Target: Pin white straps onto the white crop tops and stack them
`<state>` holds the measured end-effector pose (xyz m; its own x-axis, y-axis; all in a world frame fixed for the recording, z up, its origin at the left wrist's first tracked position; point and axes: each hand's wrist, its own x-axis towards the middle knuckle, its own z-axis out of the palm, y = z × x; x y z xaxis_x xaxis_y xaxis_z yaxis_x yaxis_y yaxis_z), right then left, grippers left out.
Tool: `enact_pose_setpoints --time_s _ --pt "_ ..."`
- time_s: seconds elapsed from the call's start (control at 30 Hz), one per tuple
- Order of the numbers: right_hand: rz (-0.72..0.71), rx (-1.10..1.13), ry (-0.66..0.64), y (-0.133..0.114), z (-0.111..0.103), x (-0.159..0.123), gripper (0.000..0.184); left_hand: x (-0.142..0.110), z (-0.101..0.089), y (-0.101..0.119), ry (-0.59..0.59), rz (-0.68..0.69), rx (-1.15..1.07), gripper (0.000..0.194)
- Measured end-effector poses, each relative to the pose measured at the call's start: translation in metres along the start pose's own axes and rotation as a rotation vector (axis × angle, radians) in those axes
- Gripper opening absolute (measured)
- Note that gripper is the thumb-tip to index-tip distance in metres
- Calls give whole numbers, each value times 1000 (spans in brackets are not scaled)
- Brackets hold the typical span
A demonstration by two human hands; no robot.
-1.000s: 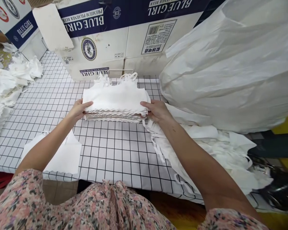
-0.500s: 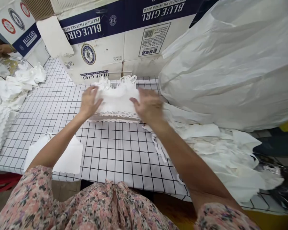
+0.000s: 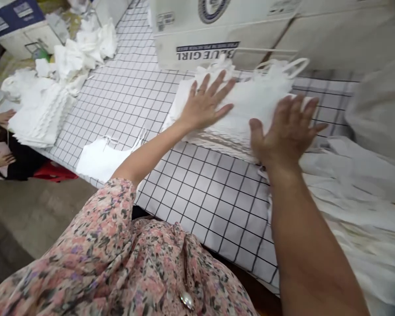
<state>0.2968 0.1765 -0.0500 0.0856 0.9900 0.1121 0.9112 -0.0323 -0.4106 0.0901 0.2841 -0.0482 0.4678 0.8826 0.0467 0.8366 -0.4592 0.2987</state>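
Spreading their fingers wide, the person is laying the left hand (image 3: 206, 105) and right hand (image 3: 283, 131) open on a stack of white scalloped cloth (image 3: 250, 103), which is sitting between them, evenly covered on both sides, on a checked table (image 3: 210, 210).

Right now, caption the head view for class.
Left hand and right hand press stacked white scalloped fabric on a gridded table.
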Motion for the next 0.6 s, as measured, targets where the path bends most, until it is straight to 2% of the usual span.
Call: enact_pose_setpoints --time_s 0.03,0.1,0.17,0.2,0.23,0.3,0.37,0.43,0.47,0.5,0.6 --pt "6 -2 3 -5 -1 -2 82 -5 -10 9 -54 3 92 58" --pt "22 -7 11 -11 -3 -6 80 -24 -30 30 -110 -3 257 93" --pt "35 5 21 -12 -7 -8 80 -59 -42 48 -57 -53 335 102" --pt "26 21 15 -10 -9 -10 80 -83 -45 53 -13 -70 326 92" --pt "10 42 16 -8 -11 -12 82 -112 -45 54 35 -107 301 72" --pt "-34 82 54 -5 -15 -18 89 -179 -41 44 40 -40 143 56" --pt "-137 92 99 -10 -16 -29 92 -249 -40 18 87 -66 -66 54" --pt "-315 76 74 -30 -10 -47 86 -306 -45 -21 203 -240 -226 49" --pt "-420 64 24 -45 -2 -58 82 -327 -50 -43 250 -334 -260 47" --pt "-527 54 -49 -63 8 -70 78 -341 -56 -66 274 -395 -268 45" --pt "-854 53 -304 -117 48 -110 74 -352 -74 -129 135 -411 -280 44"
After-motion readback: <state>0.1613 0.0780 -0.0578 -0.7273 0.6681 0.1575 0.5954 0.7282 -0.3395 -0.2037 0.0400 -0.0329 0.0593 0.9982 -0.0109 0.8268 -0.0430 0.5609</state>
